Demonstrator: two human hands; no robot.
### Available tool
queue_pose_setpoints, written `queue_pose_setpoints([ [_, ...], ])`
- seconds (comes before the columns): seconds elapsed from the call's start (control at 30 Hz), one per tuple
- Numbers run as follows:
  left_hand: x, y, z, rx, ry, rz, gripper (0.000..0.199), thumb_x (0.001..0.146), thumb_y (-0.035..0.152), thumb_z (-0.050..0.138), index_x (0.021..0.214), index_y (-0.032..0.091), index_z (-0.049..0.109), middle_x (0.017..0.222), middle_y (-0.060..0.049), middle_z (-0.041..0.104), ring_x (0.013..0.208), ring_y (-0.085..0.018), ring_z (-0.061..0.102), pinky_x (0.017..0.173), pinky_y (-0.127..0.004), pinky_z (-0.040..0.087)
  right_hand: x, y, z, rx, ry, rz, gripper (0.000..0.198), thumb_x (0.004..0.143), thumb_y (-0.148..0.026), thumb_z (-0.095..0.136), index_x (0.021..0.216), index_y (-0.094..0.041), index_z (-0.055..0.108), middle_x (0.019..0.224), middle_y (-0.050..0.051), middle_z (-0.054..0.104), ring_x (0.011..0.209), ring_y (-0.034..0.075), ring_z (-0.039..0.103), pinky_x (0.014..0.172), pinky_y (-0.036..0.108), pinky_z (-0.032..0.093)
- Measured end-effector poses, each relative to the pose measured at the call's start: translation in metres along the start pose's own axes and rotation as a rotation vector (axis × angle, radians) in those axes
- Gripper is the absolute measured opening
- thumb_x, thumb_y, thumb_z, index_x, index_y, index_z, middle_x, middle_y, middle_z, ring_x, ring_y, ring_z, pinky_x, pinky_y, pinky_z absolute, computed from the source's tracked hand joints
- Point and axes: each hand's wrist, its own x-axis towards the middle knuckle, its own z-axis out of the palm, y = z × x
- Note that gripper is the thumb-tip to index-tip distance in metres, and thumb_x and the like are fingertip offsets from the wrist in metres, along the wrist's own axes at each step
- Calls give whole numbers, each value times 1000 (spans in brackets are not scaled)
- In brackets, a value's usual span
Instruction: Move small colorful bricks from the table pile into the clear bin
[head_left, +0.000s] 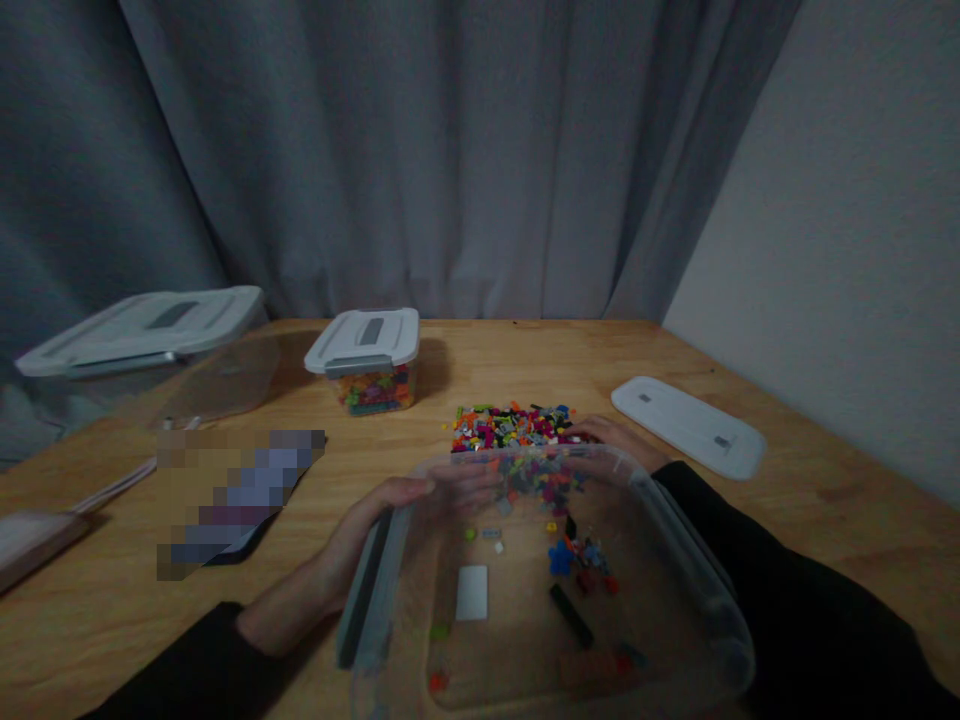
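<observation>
Both hands grip a clear bin [675,580], tipped away from the person: the left hand [375,520] curls its fingers over the left rim, the right hand [615,440] wraps the far right corner. Better to keep the tilt slow and the grip even, so stragglers slide out. Just beyond the fingertips lies a pile of small colourful bricks [514,425]; the bin is see-through, nearly emptied
</observation>
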Motion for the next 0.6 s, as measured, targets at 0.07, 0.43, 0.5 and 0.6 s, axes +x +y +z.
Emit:
queue_pose_setpoints([
  [0.07, 0, -1, -1, 1, -11, -1, 43, 84, 25, 43, 115, 18, 72, 128, -5, 69, 132, -27, 51, 117, -37, 28, 1, 0, 0, 26, 7, -17, 45, 83, -49, 65, 119, -22, 66, 116, 13, 65, 109, 27, 61, 98, 44, 47],
  [0.43, 1, -10, -10, -53, -19, 17, 47, 84, 24, 40, 119, 13, 69, 132, -9, 66, 134, -29, 48, 118, -40, 25, 2, -5, -8, 125, 28, -18, 39, 85, -43, 62, 116, -20, 68, 103, 10, 68, 86, 20, 64, 78, 34, 52],
  [0.5, 3, -15, -15, -72, -10, 28, 49, 84, 26, 39, 121, 12, 68, 133, -10, 66, 134, -31, 48, 119, -43, 23, 1, -7, -9, 156, 33, -15, 37, 85, -41, 63, 114, -20, 69, 101, 10, 69, 86, 20, 64, 79, 34, 53],
  [0.6, 4, -22, -20, -83, 15, 28, 48, 84, 26, 40, 120, 12, 68, 133, -12, 65, 134, -31, 48, 118, -43, 24, 1, -7, -9, 205, 34, -4, 34, 85, -37, 63, 113, -21, 70, 101, 9, 69, 88, 20, 64, 81, 34, 53],
])
